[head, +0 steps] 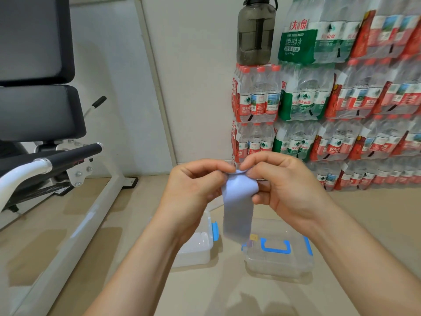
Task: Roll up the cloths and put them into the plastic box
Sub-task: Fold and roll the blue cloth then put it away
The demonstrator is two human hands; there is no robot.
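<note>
A narrow pale blue cloth [238, 210] hangs as a strip in front of me, its top end curled over. My left hand [193, 185] and my right hand [282, 185] both pinch that top end between thumb and fingers, held in the air above the floor. Below on the floor stands a clear plastic box [196, 249] with a blue latch, partly hidden by my left forearm. To its right lies the clear lid [280, 263] with a blue handle. The cloth's lower end dangles just above the gap between box and lid.
Stacked packs of water bottles [341, 106] line the wall at the right, with a dark large bottle [255, 33] on top. A fitness machine with a black seat and white frame [68, 160] stands at the left. Beige floor lies around the box.
</note>
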